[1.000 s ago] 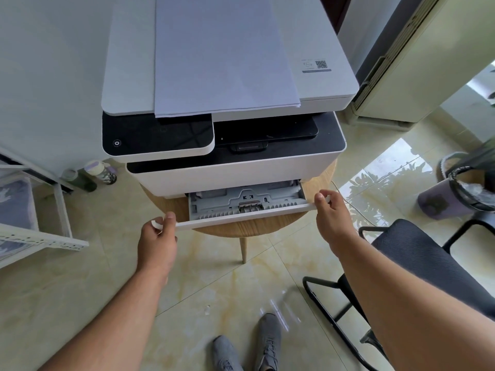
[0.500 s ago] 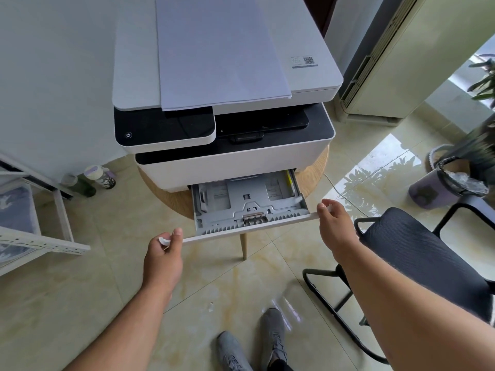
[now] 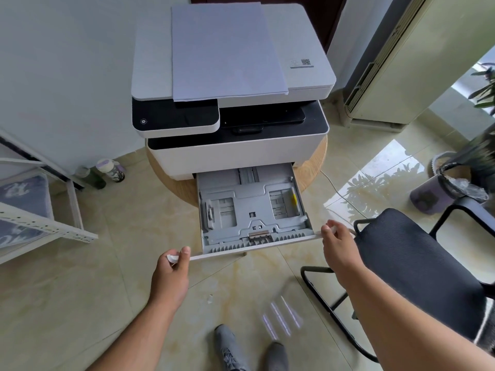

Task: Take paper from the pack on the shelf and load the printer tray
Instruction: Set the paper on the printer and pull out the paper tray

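Now tray (image 3: 251,212) drawn out, left hand (image 3: 171,274), right hand (image 3: 338,245) gripping front ends

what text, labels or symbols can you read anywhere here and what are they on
No words can be read.
Power symbol: on the black control panel, a sign, not text.
QR code sticker on the printer lid: its print is too small to read.
Markings inside the empty paper tray: too small to read.
Pattern on the grey cushion on the left: blurred, unreadable.
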The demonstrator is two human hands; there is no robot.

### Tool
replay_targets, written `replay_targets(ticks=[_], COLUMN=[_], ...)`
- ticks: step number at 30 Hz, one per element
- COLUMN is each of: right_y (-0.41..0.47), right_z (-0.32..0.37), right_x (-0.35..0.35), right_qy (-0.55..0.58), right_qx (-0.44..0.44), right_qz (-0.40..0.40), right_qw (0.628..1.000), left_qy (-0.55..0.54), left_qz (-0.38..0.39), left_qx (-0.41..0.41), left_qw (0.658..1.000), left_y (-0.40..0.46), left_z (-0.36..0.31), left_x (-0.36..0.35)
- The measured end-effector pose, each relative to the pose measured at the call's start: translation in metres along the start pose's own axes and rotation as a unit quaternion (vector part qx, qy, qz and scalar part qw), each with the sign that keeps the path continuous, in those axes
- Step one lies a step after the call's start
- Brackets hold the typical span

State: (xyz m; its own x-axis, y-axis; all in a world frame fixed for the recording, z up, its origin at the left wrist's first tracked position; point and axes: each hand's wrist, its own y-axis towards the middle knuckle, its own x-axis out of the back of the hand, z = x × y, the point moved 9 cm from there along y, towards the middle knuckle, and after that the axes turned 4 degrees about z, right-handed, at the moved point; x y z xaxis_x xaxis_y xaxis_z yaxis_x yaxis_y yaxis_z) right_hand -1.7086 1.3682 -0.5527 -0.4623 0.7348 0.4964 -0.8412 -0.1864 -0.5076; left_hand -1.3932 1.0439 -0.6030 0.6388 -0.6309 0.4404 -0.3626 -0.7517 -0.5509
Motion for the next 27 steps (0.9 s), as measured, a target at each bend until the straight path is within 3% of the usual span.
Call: replay_targets(ticks=[13, 22, 27], right_y=[-0.046, -0.044, -0.055], right_z=[-0.055, -0.048, -0.006], right_x=[0.007, 0.009, 0.024], right_qy=[0.026, -0.033, -0.044], right_qx=[-0.047, -0.058, -0.031], right_qz=[-0.003, 0.029, 0.015], right_qw=[0.999, 0.997, 0.998], left_qy=[0.035, 0.045, 0.062], left_qz=[0.047, 0.031, 0.01], left_qx=[0.036, 0.062, 0.034], left_qw=[0.998, 0.997, 0.997], left_y=[-0.055, -0.057, -0.061], left_z=[0.04, 0.028, -0.017], left_x=[-0.006, 0.002, 0.019])
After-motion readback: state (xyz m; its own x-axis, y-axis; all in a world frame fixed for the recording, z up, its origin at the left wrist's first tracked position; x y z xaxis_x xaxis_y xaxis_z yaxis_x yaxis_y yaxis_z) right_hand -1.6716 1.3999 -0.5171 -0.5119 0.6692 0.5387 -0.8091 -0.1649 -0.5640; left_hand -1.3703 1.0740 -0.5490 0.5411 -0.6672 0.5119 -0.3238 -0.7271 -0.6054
